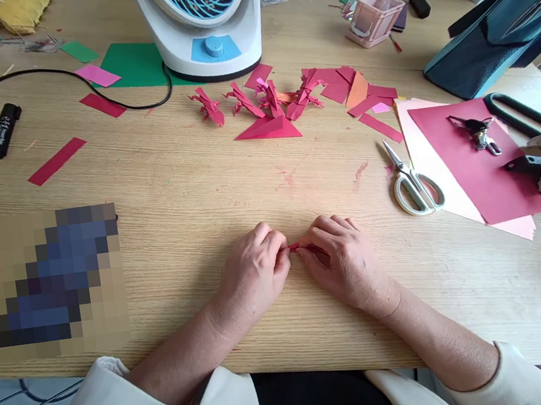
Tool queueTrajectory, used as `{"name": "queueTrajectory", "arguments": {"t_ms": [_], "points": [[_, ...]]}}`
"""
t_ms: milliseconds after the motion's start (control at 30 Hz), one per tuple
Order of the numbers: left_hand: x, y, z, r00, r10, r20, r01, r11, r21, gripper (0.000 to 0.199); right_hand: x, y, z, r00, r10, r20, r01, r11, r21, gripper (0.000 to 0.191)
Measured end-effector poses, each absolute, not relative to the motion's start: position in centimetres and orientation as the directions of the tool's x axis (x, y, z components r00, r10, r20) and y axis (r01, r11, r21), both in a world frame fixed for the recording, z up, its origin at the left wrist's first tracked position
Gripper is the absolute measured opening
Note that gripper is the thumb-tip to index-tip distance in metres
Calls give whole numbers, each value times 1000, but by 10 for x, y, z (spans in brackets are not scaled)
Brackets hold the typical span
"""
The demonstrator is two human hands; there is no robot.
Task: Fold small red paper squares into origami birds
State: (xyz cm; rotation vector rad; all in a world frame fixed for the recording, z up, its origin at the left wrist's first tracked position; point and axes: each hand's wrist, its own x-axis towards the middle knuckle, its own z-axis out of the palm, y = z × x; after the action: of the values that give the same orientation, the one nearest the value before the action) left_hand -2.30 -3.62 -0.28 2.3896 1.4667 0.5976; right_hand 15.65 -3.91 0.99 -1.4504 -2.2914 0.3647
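Note:
Between my two hands, near the front of the wooden table, is a thin folded strip of red paper (295,247). My left hand (258,260) pinches its left end with closed fingers. My right hand (340,256) is closed around the other end, and its fingers hide most of that part. Beyond the hands lie several folded red paper figures (269,98), with a larger folded red paper piece (268,128) in front of them. White-handled scissors (413,187) lie to the right of my right hand, blades pointing away.
A white fan (213,47) stands at the back on green paper (130,61), its black cable running left. Red paper scraps (334,81) lie right of the figures. Red sheets (474,156), a dark bag (496,26) and a pink basket (375,16) occupy the right. A black marker (4,131) lies left.

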Motion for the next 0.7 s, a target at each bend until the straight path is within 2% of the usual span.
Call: {"name": "queueTrajectory", "arguments": {"t_ms": [333,500,700], "points": [[-20,-34,-1,369,911,182,825,-412,387,14,153,-39,10,-365,911,190,815,411,-408,10],[-23,-33,0,384,910,158,807,-414,421,15,152,-39,10,-364,913,185,811,408,-420,12],[-26,-33,-3,401,895,195,769,-445,458,16,152,-38,9,-331,926,182,815,377,-439,11]]}}
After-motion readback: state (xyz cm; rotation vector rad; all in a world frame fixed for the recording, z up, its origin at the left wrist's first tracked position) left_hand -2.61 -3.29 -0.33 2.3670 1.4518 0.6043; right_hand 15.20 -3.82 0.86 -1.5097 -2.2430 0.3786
